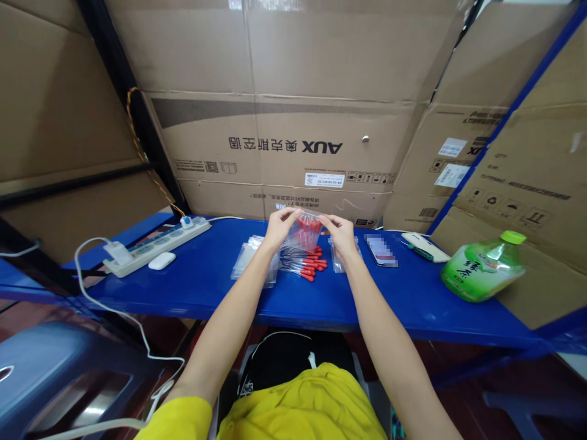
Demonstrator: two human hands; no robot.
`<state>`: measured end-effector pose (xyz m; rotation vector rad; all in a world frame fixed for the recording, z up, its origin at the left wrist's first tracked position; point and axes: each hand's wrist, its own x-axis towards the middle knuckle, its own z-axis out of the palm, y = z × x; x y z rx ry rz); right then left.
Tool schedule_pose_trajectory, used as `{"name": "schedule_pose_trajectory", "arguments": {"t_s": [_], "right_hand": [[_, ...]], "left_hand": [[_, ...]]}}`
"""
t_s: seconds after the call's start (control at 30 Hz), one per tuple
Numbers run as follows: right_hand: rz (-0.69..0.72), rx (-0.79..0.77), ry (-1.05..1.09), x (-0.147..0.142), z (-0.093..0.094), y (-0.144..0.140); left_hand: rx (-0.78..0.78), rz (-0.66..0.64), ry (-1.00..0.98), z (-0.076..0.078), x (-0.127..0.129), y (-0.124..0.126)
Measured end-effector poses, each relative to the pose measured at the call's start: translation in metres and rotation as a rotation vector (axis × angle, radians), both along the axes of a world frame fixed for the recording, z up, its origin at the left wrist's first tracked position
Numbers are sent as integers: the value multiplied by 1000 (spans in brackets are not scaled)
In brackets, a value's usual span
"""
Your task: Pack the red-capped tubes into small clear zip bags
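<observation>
Left hand (280,225) and right hand (340,231) pinch the top corners of a clear bag (306,235) of red-capped pieces — keep both pinches level, above the loose pieces (314,266).

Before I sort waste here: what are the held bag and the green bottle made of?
Bag: thin clear plastic film, glossy; red-capped pieces show through it. Green bottle: likely translucent plastic, shiny, with printed label and lighter green cap.
</observation>
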<state>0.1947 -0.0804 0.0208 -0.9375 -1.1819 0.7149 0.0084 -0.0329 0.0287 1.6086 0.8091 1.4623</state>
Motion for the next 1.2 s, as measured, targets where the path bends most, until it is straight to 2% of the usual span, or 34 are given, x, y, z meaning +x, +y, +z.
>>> {"name": "schedule_pose_trajectory", "arguments": {"t_s": [0.13,0.33,0.47,0.57,0.63,0.7,0.83,0.97,1.03,1.1,1.2], "right_hand": [[57,-4,5,3,0,1],[-35,12,-30,3,-2,5],[-75,79,-42,8,0,6],[-230,64,-92,26,0,8],[-420,5,-151,44,-1,8],[-594,-109,-278,62,-3,9],[-723,-398,-509,79,-11,6],[-838,-492,-628,73,-17,1],[-876,-499,-649,71,-18,0],[-902,-474,-659,71,-17,0],[-931,-376,-653,71,-14,-1]], "left_hand": [[-20,-2,-3,-1,-1,1],[52,24,2,-3,3,3],[80,20,47,-3,6,-3],[187,68,199,-1,2,-6],[265,181,323,1,-4,-7],[270,326,441,3,-12,-5],[66,594,661,5,-36,3],[-215,684,815,2,-70,14],[-364,685,894,-2,-89,20],[-499,610,953,-7,-107,26],[-561,524,965,-17,-126,33]]}}
